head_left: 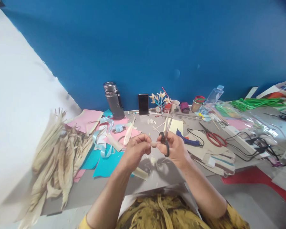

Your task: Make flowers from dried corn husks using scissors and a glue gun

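Pale piece (154, 144) btwn the two hands, L hand (138, 146) pinching one end, R hand (174, 149) the other; R also grips scissors (167, 149), blades up. On bench (154, 185): glue gun (190, 141) just R of hands, dried husks (64, 159) well L.
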Tool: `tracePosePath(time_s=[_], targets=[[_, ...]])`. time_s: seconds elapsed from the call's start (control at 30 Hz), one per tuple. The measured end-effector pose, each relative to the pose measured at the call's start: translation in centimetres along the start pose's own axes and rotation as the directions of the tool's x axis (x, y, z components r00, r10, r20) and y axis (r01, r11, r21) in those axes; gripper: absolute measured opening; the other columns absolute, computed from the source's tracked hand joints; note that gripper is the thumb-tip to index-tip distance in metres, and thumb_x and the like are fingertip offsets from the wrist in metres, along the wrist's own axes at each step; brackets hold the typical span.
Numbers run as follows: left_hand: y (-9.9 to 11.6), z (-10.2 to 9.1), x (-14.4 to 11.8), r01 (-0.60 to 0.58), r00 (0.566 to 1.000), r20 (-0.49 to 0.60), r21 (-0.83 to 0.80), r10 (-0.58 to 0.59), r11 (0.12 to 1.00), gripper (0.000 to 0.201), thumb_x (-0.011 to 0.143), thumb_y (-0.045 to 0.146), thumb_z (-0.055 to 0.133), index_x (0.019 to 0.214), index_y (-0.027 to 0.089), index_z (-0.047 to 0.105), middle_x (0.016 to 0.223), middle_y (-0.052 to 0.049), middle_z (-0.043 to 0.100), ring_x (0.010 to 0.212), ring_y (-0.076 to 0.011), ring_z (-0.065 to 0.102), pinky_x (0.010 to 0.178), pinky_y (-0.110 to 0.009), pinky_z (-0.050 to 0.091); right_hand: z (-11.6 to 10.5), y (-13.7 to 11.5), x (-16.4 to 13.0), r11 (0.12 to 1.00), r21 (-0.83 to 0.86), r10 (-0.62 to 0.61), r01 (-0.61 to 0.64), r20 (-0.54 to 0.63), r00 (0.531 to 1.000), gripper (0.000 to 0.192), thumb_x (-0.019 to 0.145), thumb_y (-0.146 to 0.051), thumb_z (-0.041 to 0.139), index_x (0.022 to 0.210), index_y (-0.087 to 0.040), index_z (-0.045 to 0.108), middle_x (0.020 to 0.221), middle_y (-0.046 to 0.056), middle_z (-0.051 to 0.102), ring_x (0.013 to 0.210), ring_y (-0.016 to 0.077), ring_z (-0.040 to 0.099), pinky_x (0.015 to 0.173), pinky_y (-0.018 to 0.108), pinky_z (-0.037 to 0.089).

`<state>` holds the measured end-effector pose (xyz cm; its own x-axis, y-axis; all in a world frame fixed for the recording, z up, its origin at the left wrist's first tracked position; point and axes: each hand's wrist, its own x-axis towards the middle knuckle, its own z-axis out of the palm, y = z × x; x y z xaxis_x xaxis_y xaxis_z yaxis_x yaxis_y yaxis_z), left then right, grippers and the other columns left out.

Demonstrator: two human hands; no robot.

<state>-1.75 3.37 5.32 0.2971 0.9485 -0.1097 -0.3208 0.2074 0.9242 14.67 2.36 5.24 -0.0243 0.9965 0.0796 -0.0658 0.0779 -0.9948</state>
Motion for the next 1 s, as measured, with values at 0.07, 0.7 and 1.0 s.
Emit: tracePosePath(time_s=[0.07, 0.7, 1.0], targets=[[-0.3, 0.3, -0.2, 0.027, 1.0, 0.015, -0.13, -0.026, 0.991, 0.014, 0.063, 0.02, 0.071, 0.074, 0.016, 0.063, 0.057, 0.001, 0.056, 0.052, -0.0094, 0.045, 0.057, -0.026, 0.036, 0.3, 0.4, -0.1, 0.999, 0.031, -0.017, 0.02, -0.07, 0.997, 0.025, 0.061, -0.028, 0.077, 0.077, -0.018, 0.062, 0.068, -0.001, 0.064, 0.063, 0.0154, 0.061, 0.056, 0.025, 0.046], [-1.4, 1.3, -0.3, -0.01, 0.994, -0.111, -0.243, -0.018, 0.97, 0.017, 0.062, 0.022, 0.074, 0.064, 0.016, 0.058, 0.055, 0.004, 0.051, 0.051, -0.0075, 0.042, 0.057, -0.023, 0.034, -1.0, 1.7, -1.2, 0.997, -0.01, 0.083, -0.082, 0.168, 0.982, 0.044, 0.069, -0.054, 0.081, 0.086, -0.016, 0.064, 0.074, 0.002, 0.066, 0.063, 0.014, 0.056, 0.056, 0.024, 0.042], [0.1, -1.0, -0.1, -0.031, 0.997, -0.068, 0.044, 0.034, 0.999, 0.007, 0.059, 0.019, 0.065, 0.055, 0.016, 0.059, 0.049, 0.002, 0.05, 0.052, -0.0101, 0.044, 0.057, -0.025, 0.033, -3.4, 1.9, -1.5, 0.958, -0.239, 0.268, -0.16, 0.535, 0.801, 0.065, 0.069, -0.077, 0.069, 0.079, -0.012, 0.065, 0.067, 0.006, 0.067, 0.058, 0.0136, 0.053, 0.053, 0.023, 0.033]])
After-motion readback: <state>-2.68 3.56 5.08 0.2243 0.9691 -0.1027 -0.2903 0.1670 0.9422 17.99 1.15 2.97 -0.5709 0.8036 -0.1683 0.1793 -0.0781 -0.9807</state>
